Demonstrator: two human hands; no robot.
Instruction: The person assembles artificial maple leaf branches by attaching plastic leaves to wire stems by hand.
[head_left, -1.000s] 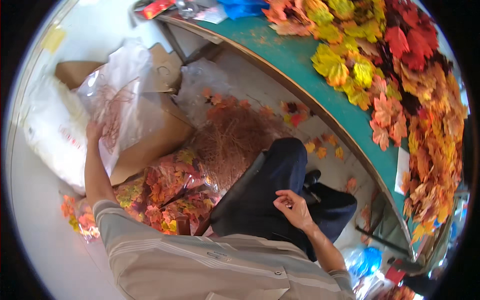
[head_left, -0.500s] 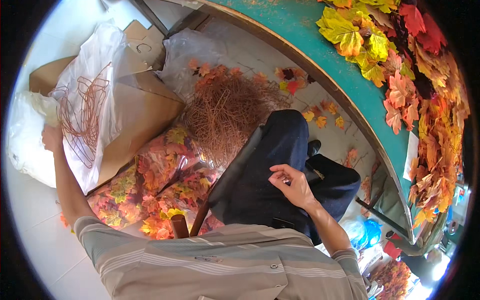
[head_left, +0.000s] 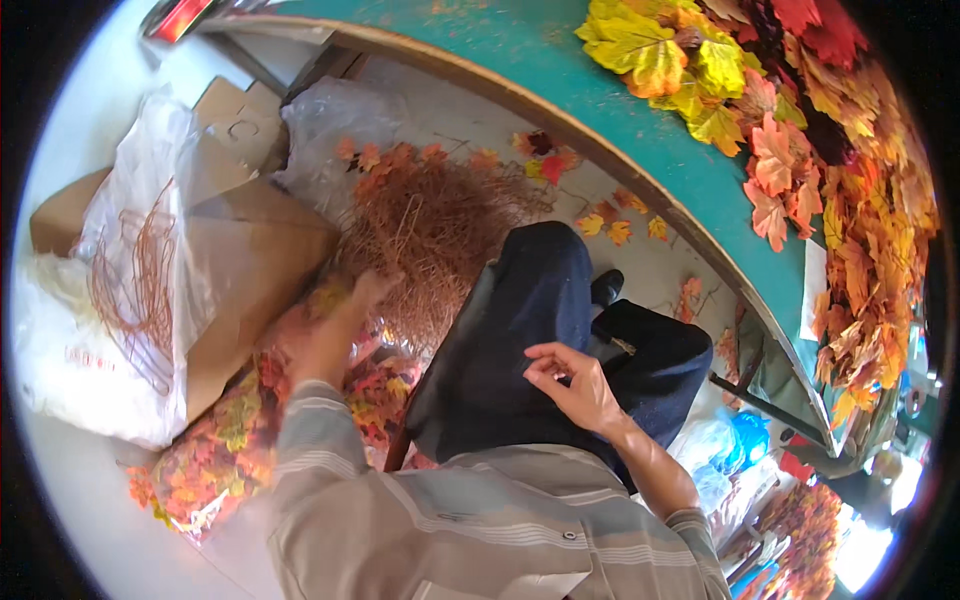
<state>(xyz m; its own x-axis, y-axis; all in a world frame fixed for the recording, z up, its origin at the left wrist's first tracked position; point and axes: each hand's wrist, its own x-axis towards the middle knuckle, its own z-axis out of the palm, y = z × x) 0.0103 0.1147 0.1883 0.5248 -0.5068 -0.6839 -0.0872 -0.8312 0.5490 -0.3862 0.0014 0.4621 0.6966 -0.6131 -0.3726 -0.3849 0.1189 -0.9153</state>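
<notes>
My left hand [head_left: 374,290], smeared by motion, is at the lower left edge of a tangled heap of thin copper-brown wire stems [head_left: 425,230]. Whether its fingers are closed, or touch the stems, does not show. My right hand [head_left: 575,385] hangs over my dark trousers, its fingers loosely curled, with nothing visible in them. Beneath my left forearm lie clear bags of red, orange and yellow artificial maple leaves [head_left: 235,430]. Farther left, a loose bunch of copper-brown wire stems [head_left: 135,285] rests on white plastic bags [head_left: 110,385], apart from both hands.
A brown cardboard box [head_left: 255,240] stands beside the white bags. The curved edge of a green table [head_left: 530,55] runs from the top to the right, with artificial leaf bunches [head_left: 860,260] piled on it. Loose leaves [head_left: 605,228] lie on the floor under it. A blue bag [head_left: 748,440] is at lower right.
My left hand has left the wire bunch on the white bags and moved right to the heap of stems. The right hand stays over my lap, its fingers slightly more curled.
</notes>
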